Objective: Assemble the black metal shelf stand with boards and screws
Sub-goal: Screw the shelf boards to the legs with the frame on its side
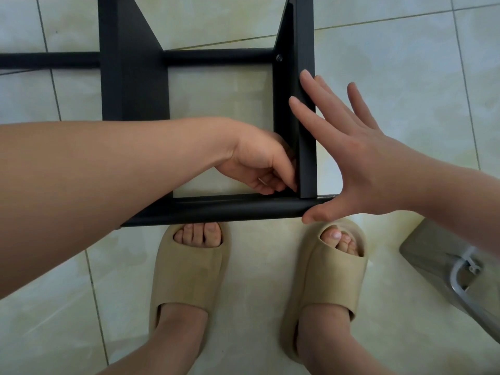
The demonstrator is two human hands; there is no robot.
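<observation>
Left forearm crosses closest, and my left hand (pixel 259 163) sits inside the black metal shelf stand (pixel 130 77). Its fingers are curled, tips bunched against the inner face of the right-hand board (pixel 305 36), just above the near tube (pixel 230 209); whether they pinch anything I cannot tell. My right hand (pixel 349 158) is spread flat, fingers straight on that board's outer face, thumb at the tube's end. One screw (pixel 279 58) shows farther up the board. Pale tiled floor (pixel 405 77) underneath, my beige slippers (pixel 189 269) just beside the tube, a greyish bag (pixel 433 247) at the right edge.
</observation>
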